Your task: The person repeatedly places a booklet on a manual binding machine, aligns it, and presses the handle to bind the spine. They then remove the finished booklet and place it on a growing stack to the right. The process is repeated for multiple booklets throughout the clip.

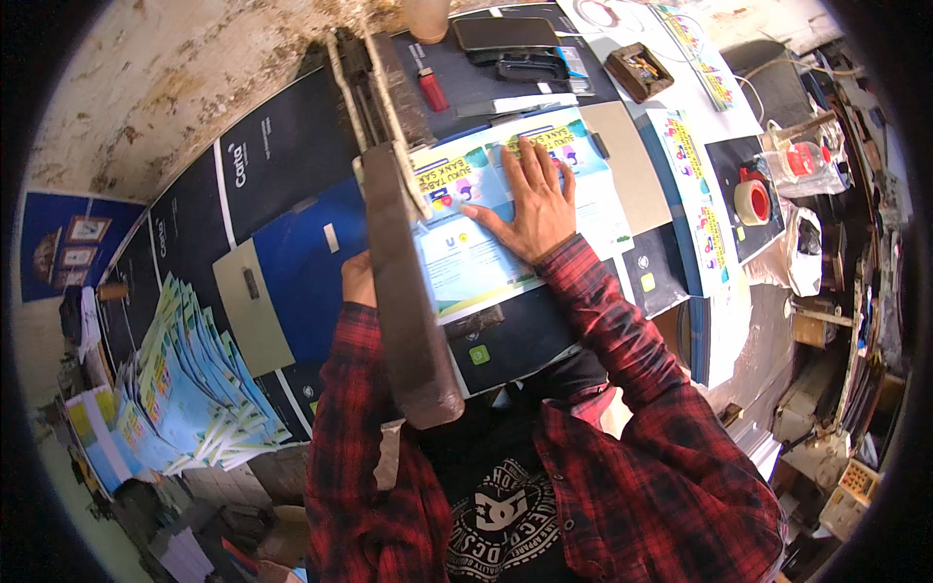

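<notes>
My right hand (533, 209) lies flat on an open printed booklet (476, 257), fingers spread over its colourful cover pages. The booklet rests on the work surface just right of a long brown metal arm (403, 301), part of a bench tool that looks like a long-reach stapler. Two pale bands or rods (394, 117) run back from its far end. My left hand (359, 282) is on the left side of this arm, beside a blue board (306, 267). Its fingers are hidden behind the metal, so its grip does not show.
A fanned stack of printed booklets (190, 389) sits at the left edge. More printed sheets (695, 204) are stacked at right, near a tape roll (751, 202) and plastic bottle (805, 160). Behind are a red lighter (432, 90), a phone (505, 34) and a small box (639, 73).
</notes>
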Tool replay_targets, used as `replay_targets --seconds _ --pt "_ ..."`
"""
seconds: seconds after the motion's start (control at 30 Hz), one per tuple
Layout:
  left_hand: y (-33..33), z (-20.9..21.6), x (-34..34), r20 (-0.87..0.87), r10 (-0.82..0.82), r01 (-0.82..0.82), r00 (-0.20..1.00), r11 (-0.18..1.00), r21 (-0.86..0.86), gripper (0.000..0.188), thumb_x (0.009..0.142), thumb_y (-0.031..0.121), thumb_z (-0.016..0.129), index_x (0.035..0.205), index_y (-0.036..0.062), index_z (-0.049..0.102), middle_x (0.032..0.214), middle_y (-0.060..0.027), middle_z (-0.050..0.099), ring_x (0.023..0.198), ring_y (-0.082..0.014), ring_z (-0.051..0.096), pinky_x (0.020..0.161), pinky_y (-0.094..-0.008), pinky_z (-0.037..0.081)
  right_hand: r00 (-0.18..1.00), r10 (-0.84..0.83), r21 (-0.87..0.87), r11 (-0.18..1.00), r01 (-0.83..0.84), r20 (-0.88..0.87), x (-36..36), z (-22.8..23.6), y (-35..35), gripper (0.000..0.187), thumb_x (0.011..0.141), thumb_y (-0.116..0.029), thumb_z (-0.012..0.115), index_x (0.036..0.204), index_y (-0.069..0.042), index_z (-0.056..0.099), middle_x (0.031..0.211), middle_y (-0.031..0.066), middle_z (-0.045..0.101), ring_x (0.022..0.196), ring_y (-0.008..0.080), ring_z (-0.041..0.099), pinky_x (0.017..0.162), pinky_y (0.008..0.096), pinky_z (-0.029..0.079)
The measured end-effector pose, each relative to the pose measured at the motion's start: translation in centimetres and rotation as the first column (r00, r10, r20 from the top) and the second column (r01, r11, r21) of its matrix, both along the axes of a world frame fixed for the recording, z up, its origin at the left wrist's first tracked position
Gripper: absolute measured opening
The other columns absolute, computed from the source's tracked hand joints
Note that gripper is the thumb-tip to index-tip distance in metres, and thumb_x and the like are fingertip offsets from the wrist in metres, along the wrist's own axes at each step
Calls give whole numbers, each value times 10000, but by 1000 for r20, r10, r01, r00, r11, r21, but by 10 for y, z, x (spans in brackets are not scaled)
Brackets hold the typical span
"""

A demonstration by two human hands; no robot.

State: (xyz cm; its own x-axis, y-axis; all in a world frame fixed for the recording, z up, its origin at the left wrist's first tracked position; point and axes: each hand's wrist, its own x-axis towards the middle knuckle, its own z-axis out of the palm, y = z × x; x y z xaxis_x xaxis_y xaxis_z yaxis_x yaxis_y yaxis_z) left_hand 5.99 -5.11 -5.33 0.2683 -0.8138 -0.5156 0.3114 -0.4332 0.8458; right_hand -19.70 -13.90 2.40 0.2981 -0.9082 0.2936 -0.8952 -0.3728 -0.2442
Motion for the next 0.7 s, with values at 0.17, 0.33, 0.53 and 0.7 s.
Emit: replay_targets --seconds 0.17,0.33,0.53,0.7 --pt "-4 72 -27 -65 -62 61 996 998 -9 342 923 214 668 1131 -58 661 997 -89 700 823 -160 676 717 -287 551 1000 -4 -7 1000 4 29 13 -8 8 914 798 -731 581 1411 -61 487 1487 188 421 1385 351 380 1120 574 209" --pt "33 88 -38 723 173 151 668 921 -360 463 898 225 679 1253 -43 552 1146 -171 629 1025 -299 614 893 -407 485 999 6 -6 1000 -6 -37 15 -7 10 884 810 -714 589 1441 -108 459 1503 154 414 1405 331 358 1129 562 203" --pt "50 69 -65 999 -27 445 26 896 13 621 943 417 520 1416 22 451 1469 -94 433 1335 -382 374 1084 -584 286 998 40 -25 999 -41 -54 12 -7 8 844 819 -675 607 1437 -118 464 1497 139 424 1384 310 382 1122 538 228" --pt "54 62 -65 998 -11 439 55 898 -14 653 904 366 562 1446 37 405 1504 -81 385 1382 -371 329 1116 -577 247 994 65 -54 996 -70 -90 -12 -9 -5 821 837 -648 603 1432 -100 460 1496 131 426 1386 319 377 1120 493 272"
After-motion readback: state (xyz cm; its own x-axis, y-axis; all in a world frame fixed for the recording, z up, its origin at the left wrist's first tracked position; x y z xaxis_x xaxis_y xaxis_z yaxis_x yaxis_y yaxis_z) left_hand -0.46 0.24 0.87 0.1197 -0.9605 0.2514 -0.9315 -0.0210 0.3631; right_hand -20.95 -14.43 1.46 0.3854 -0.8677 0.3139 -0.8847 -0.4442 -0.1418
